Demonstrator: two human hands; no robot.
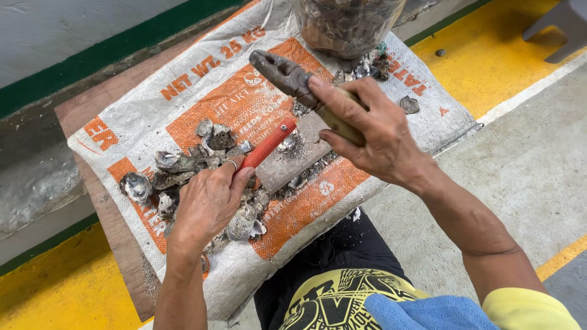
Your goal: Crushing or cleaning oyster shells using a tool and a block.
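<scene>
My left hand [208, 201] grips a tool with a ribbed red handle [267, 145], whose tip points at a small shell [286, 143] lying on a flat grey block [299, 153]. My right hand [367, 125] is raised above the block, holding a rusty, dirt-caked hammer-like tool [284, 74] by its pale handle. A heap of grey oyster shells [195, 165] lies under and around my left hand on a white and orange woven sack [244, 91].
The sack covers a wooden board [122, 244] on a concrete floor with yellow painted bands [61, 287]. A clear container of shells [345, 21] stands at the sack's far edge, with loose shells [408, 104] beside it. A grey stool leg [559, 27] shows top right.
</scene>
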